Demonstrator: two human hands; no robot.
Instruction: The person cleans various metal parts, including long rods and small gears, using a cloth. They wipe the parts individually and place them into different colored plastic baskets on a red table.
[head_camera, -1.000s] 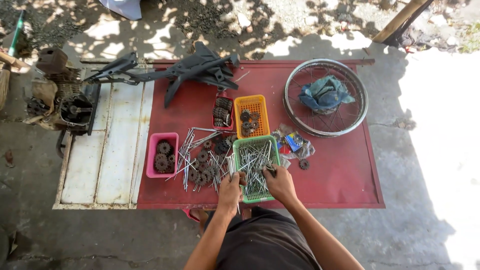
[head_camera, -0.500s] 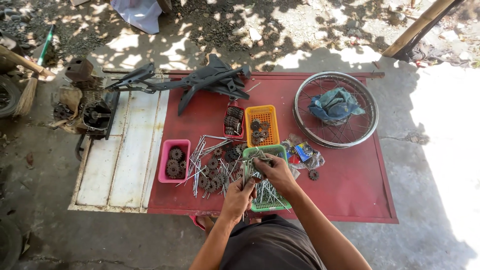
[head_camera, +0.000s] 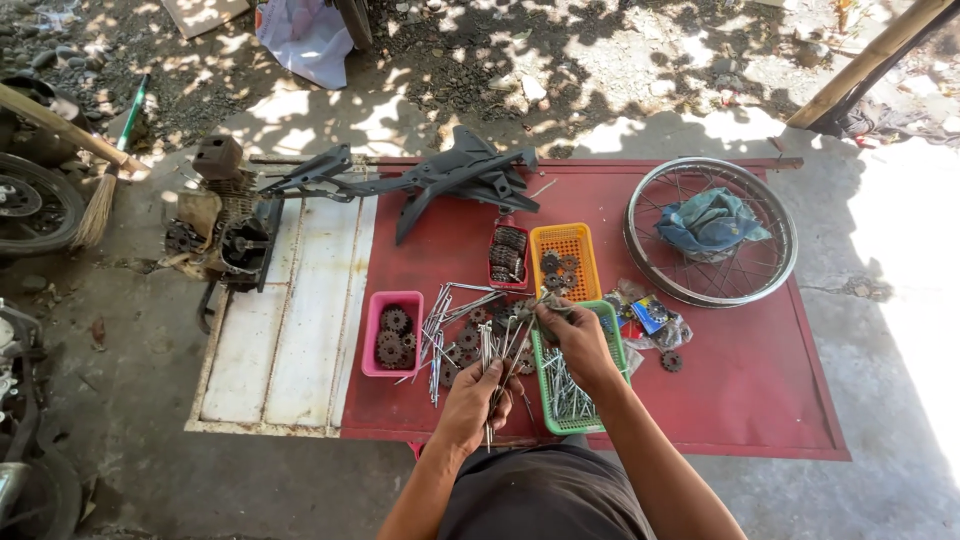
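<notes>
We are sorting spokes (head_camera: 500, 352): our left hand (head_camera: 478, 400) grips a bundle beside the green basket (head_camera: 545, 392), our right hand (head_camera: 575, 335) pinches 1 above it. Next calls for a steady pinch, we judge.

A small blue packet (head_camera: 650, 312) with yellow and dark markings lay on the red sheet (head_camera: 760, 400), just right of the green basket (head_camera: 537, 372), tucked among clear plastic wrappers (head_camera: 672, 330). No signs or screens showed anywhere.
</notes>
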